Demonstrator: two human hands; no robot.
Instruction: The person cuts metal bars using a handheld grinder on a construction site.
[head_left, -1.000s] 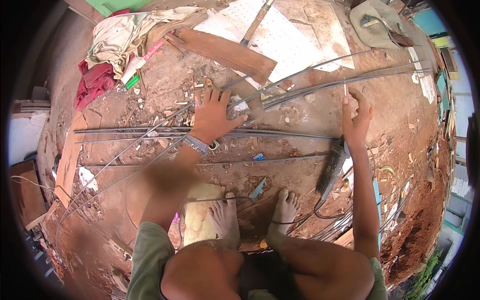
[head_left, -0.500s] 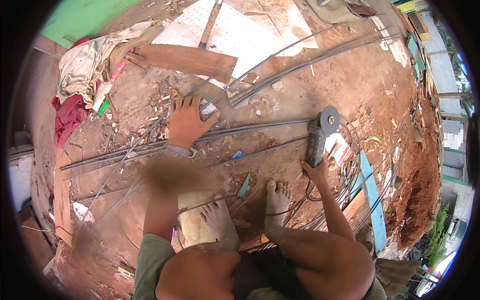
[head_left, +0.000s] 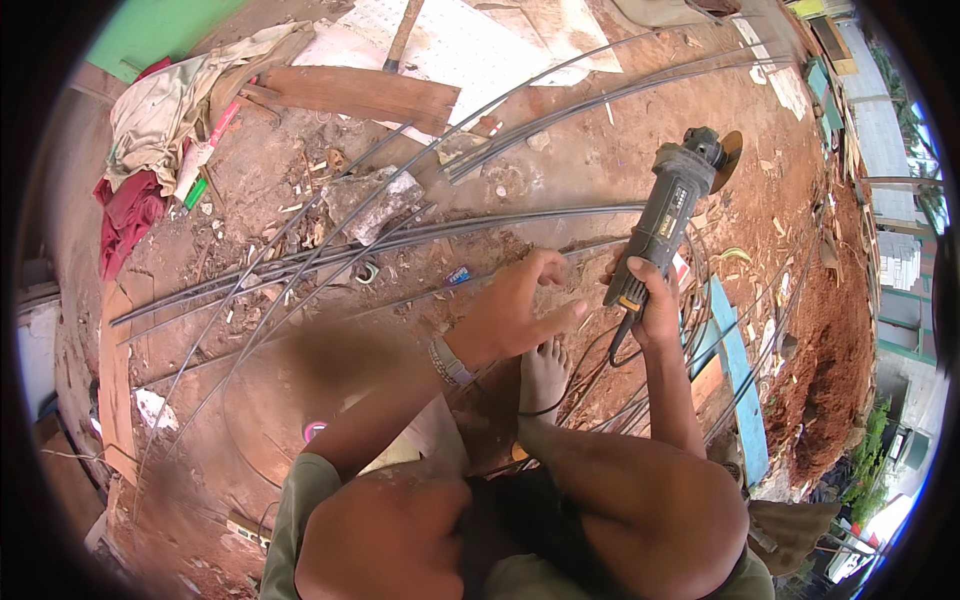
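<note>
An angle grinder [head_left: 668,215] with a dark body and a thin disc is raised off the ground at the right. My right hand [head_left: 655,305] is wrapped round its rear end, near the cord. My left hand [head_left: 520,310], a watch [head_left: 449,362] at its wrist, hangs in front of my feet with fingers curved apart and nothing in them. It is just left of the grinder's tail, not touching it. Long thin steel bars [head_left: 420,238] lie across the ground beyond both hands. A rough stone block [head_left: 375,203] is among the bars.
A wooden plank [head_left: 365,95] and white sheets [head_left: 480,60] lie at the back. Crumpled cloth [head_left: 160,120] is heaped at the far left. Cable and more bars run beside a blue board [head_left: 740,390] on the right, near a red soil bank [head_left: 835,370].
My right hand has lifted the grinder and its disc has turned to the right. My left hand has left the bars by the stone block and come right, toward the grinder.
</note>
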